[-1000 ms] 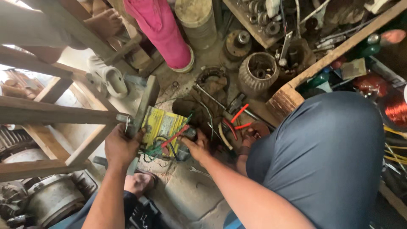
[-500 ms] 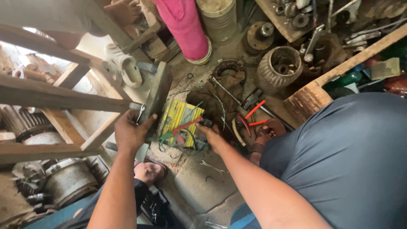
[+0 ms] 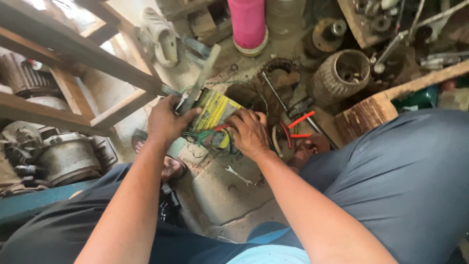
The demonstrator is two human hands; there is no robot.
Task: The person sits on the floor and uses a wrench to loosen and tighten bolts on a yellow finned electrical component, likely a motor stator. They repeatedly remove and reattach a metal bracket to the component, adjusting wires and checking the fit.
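Gripping a flat grey metal bar (image 3: 202, 80) near its lower end, the left hand (image 3: 166, 122) is closing its fingers fully around it, and the bar is slanting up and away over the floor, seemingly braced against the yellow block (image 3: 215, 115). To the left, a grey motor (image 3: 63, 156) is lying under a wooden frame (image 3: 73, 49). The yellow block, wrapped with green and red wires (image 3: 205, 138), is sitting on the concrete between both hands. The right hand (image 3: 250, 133) is pressing down on the block's near edge, fingers curled over the wires, apparently steadying it; whether it is pinching anything cannot be told. A small spanner (image 3: 238, 175) is lying just below. Further right, red-handled pliers (image 3: 295, 128) and a ribbed metal drum (image 3: 339, 76) are resting on the cluttered floor.
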